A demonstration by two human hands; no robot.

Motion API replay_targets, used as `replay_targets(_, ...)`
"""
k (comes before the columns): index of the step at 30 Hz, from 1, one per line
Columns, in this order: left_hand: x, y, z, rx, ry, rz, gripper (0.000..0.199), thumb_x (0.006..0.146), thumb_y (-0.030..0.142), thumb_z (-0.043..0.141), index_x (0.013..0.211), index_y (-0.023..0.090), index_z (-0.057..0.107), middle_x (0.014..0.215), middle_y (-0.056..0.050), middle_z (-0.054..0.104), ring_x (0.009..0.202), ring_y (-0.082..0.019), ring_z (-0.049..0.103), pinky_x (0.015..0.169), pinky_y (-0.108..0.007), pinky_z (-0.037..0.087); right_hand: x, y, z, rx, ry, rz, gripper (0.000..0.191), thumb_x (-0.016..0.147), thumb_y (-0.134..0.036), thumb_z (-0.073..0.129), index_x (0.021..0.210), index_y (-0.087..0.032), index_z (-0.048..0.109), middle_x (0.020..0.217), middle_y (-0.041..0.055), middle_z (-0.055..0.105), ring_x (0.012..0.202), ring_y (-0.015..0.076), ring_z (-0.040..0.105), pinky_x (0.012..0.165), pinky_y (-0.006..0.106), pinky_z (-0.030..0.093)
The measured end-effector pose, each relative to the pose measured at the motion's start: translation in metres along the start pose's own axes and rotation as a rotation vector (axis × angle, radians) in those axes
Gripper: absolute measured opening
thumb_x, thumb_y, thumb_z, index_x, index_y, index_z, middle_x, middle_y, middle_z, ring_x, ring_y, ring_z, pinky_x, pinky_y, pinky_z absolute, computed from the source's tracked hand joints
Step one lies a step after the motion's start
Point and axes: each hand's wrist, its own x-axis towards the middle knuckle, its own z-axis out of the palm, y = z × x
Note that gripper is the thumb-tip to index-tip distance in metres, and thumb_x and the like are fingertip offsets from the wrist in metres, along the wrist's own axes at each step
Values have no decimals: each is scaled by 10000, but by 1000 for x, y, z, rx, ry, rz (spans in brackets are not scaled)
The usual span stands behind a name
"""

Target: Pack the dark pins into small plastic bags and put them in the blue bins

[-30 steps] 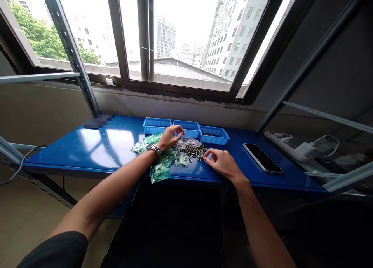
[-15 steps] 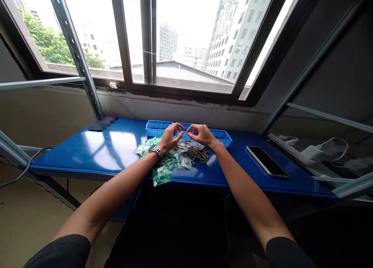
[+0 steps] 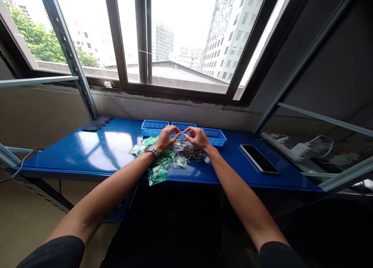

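My left hand [image 3: 167,139], with a metal-band watch [image 3: 152,149] on its wrist, is curled with thumb and fingertips drawn together. My right hand [image 3: 197,138] faces it in a similar pinch, and the fingertips of both nearly meet. Whatever sits between them is too small to make out. Just below the hands lie clear plastic bags [image 3: 180,144] and a loose pile of dark, screw-like pieces [image 3: 194,154]. Green-tinted plastic packets [image 3: 159,173] are spread under and around my left hand, one overhanging the front edge of the blue table [image 3: 116,151].
Behind my hands stand blue plastic bins, a left one [image 3: 155,125], a middle one [image 3: 183,125] and a right one [image 3: 219,137]. A phone [image 3: 259,159] lies to the right. Further right are a power strip and white charger [image 3: 301,150]. Metal shelf posts [image 3: 84,93] frame the table.
The fingertips of both hands have come closer together, and my left fingers have curled in more. The whole view has shifted slightly, so things appear further left.
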Motion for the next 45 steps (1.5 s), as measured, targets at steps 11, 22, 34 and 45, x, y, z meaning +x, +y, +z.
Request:
replay_targets(11, -1, 5, -1, -56, -84, 20, 104, 930, 282, 684, 865, 201, 687, 910, -62, 721, 868, -222, 613, 756, -348, 488, -3, -8, 5, 28, 64, -29, 261, 874, -423, 663, 944, -176, 712, 571, -52, 461, 521, 115, 388, 546, 259, 339)
replay_targets(22, 0, 8, -2, -67, -14, 14, 240, 960, 423, 651, 886, 195, 664, 910, -58, 728, 831, -201, 622, 703, -329, 464, -2, 0, 6, 47, -45, -5, 290, 854, -444, 687, 937, -170, 729, 580, -46, 486, 529, 114, 386, 536, 253, 316)
replay_targets(34, -1, 5, -1, -95, -93, 39, 207, 958, 376, 666, 882, 188, 706, 891, -64, 719, 830, -206, 606, 696, -321, 464, -4, -8, 4, 78, 77, -43, 242, 862, -400, 690, 919, -166, 710, 554, -58, 451, 501, 105, 362, 511, 256, 310)
replay_targets(45, 0, 4, 0, -106, 21, 23, 227, 963, 400, 664, 899, 183, 684, 886, -52, 722, 799, -187, 618, 678, -312, 454, -3, -3, 2, 79, 47, -26, 250, 861, -411, 704, 901, -165, 721, 566, -51, 466, 508, 104, 375, 521, 254, 319)
